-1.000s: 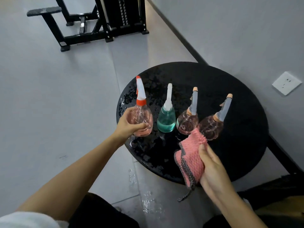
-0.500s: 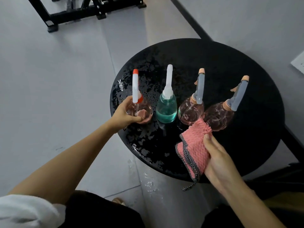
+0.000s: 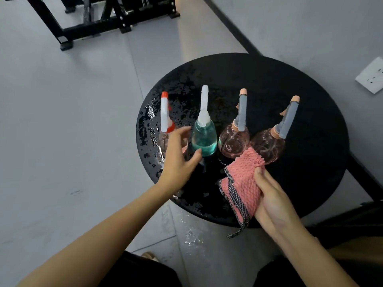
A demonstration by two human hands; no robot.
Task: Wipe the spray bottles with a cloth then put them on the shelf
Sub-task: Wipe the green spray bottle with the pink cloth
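Note:
Several round spray bottles stand in a row on a wet black round table (image 3: pixel 300 175). From the left: a pink bottle with a red-and-white nozzle (image 3: pixel 165 119), a teal bottle (image 3: pixel 204 139), a pink bottle with a grey nozzle (image 3: pixel 234 141), and another pink bottle (image 3: pixel 267 143) at the right. My left hand (image 3: pixel 178 160) hovers with spread fingers between the leftmost bottle and the teal one, holding nothing. My right hand (image 3: pixel 271 199) grips a pink knitted cloth (image 3: pixel 242 179) with a black-and-white trim, its top edge against the rightmost bottle.
Water drops cover the table's left side and the floor (image 3: pixel 192 235) below it. A black metal frame (image 3: pixel 93 27) stands on the floor at the back. A grey wall with a white socket (image 3: pixel 371 77) runs along the right. No shelf is in view.
My left hand has let go of the leftmost pink bottle, which stands on the table, and has shifted right toward the teal bottle. The right hand and cloth have stayed put.

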